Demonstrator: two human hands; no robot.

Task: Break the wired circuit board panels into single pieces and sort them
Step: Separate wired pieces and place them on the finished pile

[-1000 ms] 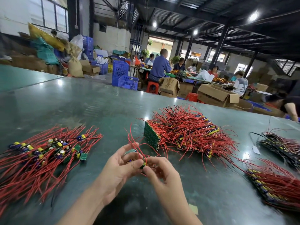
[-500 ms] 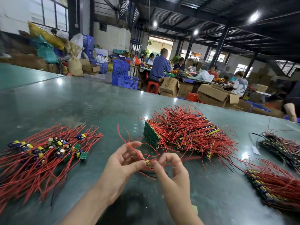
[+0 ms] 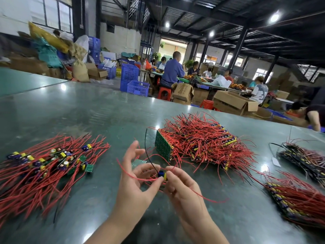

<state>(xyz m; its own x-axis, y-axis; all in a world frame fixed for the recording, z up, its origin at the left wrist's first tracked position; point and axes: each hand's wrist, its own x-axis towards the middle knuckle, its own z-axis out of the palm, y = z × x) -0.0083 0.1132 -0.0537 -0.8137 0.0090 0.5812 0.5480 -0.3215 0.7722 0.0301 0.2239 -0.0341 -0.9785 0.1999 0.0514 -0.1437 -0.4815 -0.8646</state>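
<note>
A small wired circuit board piece (image 3: 162, 174), marked by a blue and a yellow component, was held between both hands just above the table (image 3: 88, 117). It was pinched from the left by the thumb and curled fingers of the left hand (image 3: 136, 176), whose index and middle fingers were raised and spread. From the right it was pinched by the thumb and forefinger of the right hand (image 3: 182, 188), the remaining fingers being curled beneath. A black wire (image 3: 147, 152) was seen rising from the piece, and red wires (image 3: 133, 175) were looped out to both sides of the hands. A small green board (image 3: 139, 162) was partly hidden behind the left fingers; whether it was joined to the held piece could not be told.

To the left, a spread pile of separated pieces (image 3: 52, 162) with long red leads was laid flat on the table. Beyond the hands, a stack of unbroken panels (image 3: 198, 143) was piled, one green panel edge standing upright at its near left corner. Two further bundles of panels (image 3: 299, 199) were laid at the right edge, well apart from the hands.

In the background, seated workers (image 3: 171, 71) were gathered at another table, beside blue crates (image 3: 130, 74) and cardboard boxes (image 3: 233, 101).
</note>
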